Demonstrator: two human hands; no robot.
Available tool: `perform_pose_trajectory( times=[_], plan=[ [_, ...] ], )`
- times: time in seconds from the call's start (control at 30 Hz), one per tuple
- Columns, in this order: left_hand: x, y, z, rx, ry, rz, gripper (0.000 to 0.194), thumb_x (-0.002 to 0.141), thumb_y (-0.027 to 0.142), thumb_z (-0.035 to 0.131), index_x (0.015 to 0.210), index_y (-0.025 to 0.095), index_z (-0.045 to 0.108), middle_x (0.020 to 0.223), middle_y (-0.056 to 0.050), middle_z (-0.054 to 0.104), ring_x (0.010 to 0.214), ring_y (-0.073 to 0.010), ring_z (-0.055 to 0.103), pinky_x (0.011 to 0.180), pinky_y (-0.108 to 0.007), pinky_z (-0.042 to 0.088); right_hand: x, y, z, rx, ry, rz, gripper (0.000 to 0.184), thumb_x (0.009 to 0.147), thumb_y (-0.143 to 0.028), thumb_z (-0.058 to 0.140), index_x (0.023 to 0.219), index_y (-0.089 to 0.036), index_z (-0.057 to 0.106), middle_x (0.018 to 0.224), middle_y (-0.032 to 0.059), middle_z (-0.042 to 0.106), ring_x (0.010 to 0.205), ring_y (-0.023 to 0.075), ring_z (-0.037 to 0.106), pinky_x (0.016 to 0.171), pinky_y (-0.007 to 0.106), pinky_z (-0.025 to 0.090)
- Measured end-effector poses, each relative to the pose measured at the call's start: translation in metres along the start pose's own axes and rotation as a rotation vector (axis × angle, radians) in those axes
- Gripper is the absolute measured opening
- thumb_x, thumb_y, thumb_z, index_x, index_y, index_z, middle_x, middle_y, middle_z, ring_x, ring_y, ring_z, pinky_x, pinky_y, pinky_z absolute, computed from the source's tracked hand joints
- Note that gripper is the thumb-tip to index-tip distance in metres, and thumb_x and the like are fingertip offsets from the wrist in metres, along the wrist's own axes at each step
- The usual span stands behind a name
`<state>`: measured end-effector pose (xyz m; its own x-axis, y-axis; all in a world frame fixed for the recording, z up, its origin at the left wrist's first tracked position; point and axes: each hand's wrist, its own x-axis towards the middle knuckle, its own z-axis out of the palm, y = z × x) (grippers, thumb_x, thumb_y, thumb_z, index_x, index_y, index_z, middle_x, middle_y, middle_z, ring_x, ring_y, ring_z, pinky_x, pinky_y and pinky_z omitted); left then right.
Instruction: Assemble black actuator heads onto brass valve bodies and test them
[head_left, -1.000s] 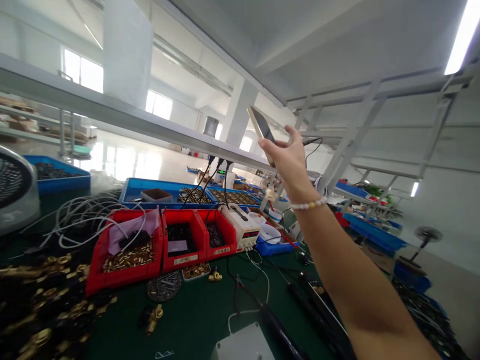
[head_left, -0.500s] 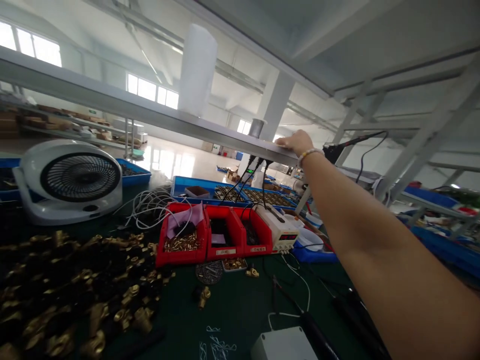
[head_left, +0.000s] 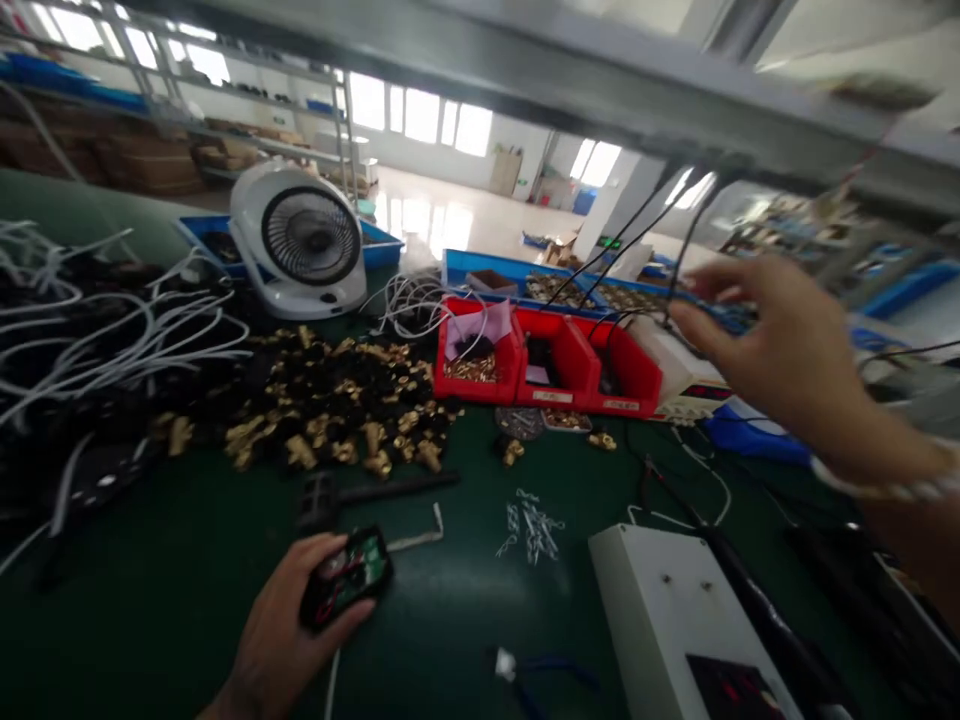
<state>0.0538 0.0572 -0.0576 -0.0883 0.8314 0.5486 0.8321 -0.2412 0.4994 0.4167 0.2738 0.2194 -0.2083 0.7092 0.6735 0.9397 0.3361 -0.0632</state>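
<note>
My left hand (head_left: 281, 625) is closed around a small black casing (head_left: 349, 578), low over the green mat. The casing's exposed side shows a green circuit board with red wires. A white cable (head_left: 332, 685) hangs below this hand. My right hand (head_left: 780, 345) is raised at the right, somewhat blurred, its thumb and fingers apart with nothing seen between them. Black cables (head_left: 686, 240) hang just beside its fingertips, and a white power supply unit (head_left: 679, 385) stands below and behind it. Small bent metal clips (head_left: 536, 530) lie between the hands.
Brass fittings (head_left: 300, 450) are heaped at the left beneath a white fan (head_left: 307, 240). Red bins (head_left: 555, 395) stand at the back. A grey box (head_left: 675, 610) and blue-handled pliers (head_left: 547, 665) lie in front. A shelf beam (head_left: 525, 75) crosses overhead.
My right hand has left the shelf edge and come down. The view has tilted down and turned left, bringing my left hand with the black casing into sight.
</note>
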Motion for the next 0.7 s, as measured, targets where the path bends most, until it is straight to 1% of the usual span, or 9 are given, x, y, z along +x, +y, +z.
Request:
perform_pose_trajectory(
  times=[0.07, 0.1, 0.17, 0.23, 0.3, 0.4, 0.53, 0.63, 0.7],
  plan=[
    [0.011, 0.013, -0.008, -0.001, 0.033, 0.050, 0.050, 0.093, 0.064, 0.055, 0.121, 0.022, 0.056, 0.108, -0.009, 0.068, 0.095, -0.0249, 0.073, 0.079, -0.037, 0.064, -0.063, 0.004, 0.007, 0.100, -0.281, 0.059, 0.025, 0.080, -0.045, 0.061, 0.097, -0.029, 0.069, 0.103, 0.0095, 0.070, 0.101, 0.0256, 0.066, 0.093, 0.041, 0.049],
    [0.016, 0.020, -0.011, -0.024, 0.043, 0.056, 0.049, 0.094, 0.062, 0.056, 0.121, 0.021, 0.054, 0.109, -0.009, 0.067, 0.097, -0.0241, 0.072, 0.081, -0.036, 0.063, -0.091, 0.009, 0.009, 0.125, -0.389, 0.148, 0.025, 0.076, -0.050, 0.060, 0.089, -0.031, 0.068, 0.101, 0.0081, 0.071, 0.098, 0.0270, 0.067, 0.091, 0.043, 0.049],
    [0.026, 0.035, -0.013, -0.099, 0.038, 0.081, 0.049, 0.093, 0.059, 0.060, 0.123, 0.021, 0.053, 0.110, -0.009, 0.066, 0.101, -0.0223, 0.069, 0.086, -0.034, 0.062, -0.136, 0.019, 0.013, 0.132, -0.542, 0.399, 0.028, 0.064, -0.055, 0.063, 0.082, -0.034, 0.068, 0.094, 0.0079, 0.073, 0.090, 0.0307, 0.068, 0.085, 0.047, 0.050],
    [0.031, 0.048, -0.016, -0.185, 0.043, 0.114, 0.053, 0.091, 0.058, 0.065, 0.126, 0.020, 0.051, 0.113, -0.009, 0.064, 0.105, -0.0207, 0.067, 0.091, -0.032, 0.060, -0.168, 0.027, 0.015, 0.158, -0.686, 0.572, 0.031, 0.055, -0.056, 0.067, 0.077, -0.035, 0.068, 0.093, 0.0083, 0.073, 0.089, 0.0334, 0.069, 0.084, 0.050, 0.050],
    [0.034, 0.059, -0.018, -0.264, 0.047, 0.158, 0.057, 0.090, 0.057, 0.068, 0.129, 0.019, 0.050, 0.116, -0.009, 0.062, 0.108, -0.0197, 0.065, 0.094, -0.031, 0.058, -0.188, 0.031, 0.014, 0.188, -0.776, 0.648, 0.031, 0.051, -0.057, 0.068, 0.074, -0.036, 0.069, 0.096, 0.0085, 0.073, 0.092, 0.0344, 0.069, 0.088, 0.051, 0.049],
    [0.036, 0.070, -0.022, -0.338, 0.059, 0.224, 0.060, 0.087, 0.056, 0.072, 0.130, 0.020, 0.050, 0.117, -0.009, 0.062, 0.109, -0.0202, 0.064, 0.095, -0.033, 0.057, -0.201, 0.029, 0.011, 0.234, -0.772, 0.718, 0.029, 0.050, -0.055, 0.068, 0.074, -0.038, 0.071, 0.102, 0.0077, 0.073, 0.098, 0.0335, 0.068, 0.095, 0.050, 0.046],
    [0.034, 0.078, -0.024, -0.385, 0.073, 0.274, 0.063, 0.085, 0.056, 0.075, 0.132, 0.022, 0.050, 0.117, -0.008, 0.062, 0.108, -0.0211, 0.064, 0.094, -0.035, 0.058, -0.205, 0.017, 0.010, 0.315, -0.741, 0.799, 0.035, 0.046, -0.052, 0.072, 0.077, -0.037, 0.073, 0.100, 0.0094, 0.073, 0.093, 0.0327, 0.067, 0.091, 0.050, 0.047],
    [0.025, 0.078, -0.022, -0.424, 0.039, 0.214, 0.064, 0.084, 0.057, 0.075, 0.132, 0.022, 0.051, 0.119, -0.008, 0.062, 0.112, -0.0212, 0.063, 0.097, -0.034, 0.056, -0.209, 0.013, 0.014, 0.243, -0.673, 0.813, 0.032, 0.045, -0.055, 0.069, 0.071, -0.037, 0.071, 0.095, 0.0090, 0.073, 0.090, 0.0326, 0.067, 0.087, 0.050, 0.047],
    [0.017, 0.075, -0.019, -0.462, -0.017, 0.093, 0.061, 0.085, 0.060, 0.072, 0.130, 0.023, 0.053, 0.119, -0.008, 0.063, 0.112, -0.0216, 0.064, 0.097, -0.034, 0.056, -0.216, 0.021, 0.020, 0.176, -0.626, 0.764, 0.032, 0.049, -0.061, 0.065, 0.069, -0.038, 0.069, 0.095, 0.0085, 0.073, 0.090, 0.0325, 0.068, 0.085, 0.050, 0.048]
  ],
)
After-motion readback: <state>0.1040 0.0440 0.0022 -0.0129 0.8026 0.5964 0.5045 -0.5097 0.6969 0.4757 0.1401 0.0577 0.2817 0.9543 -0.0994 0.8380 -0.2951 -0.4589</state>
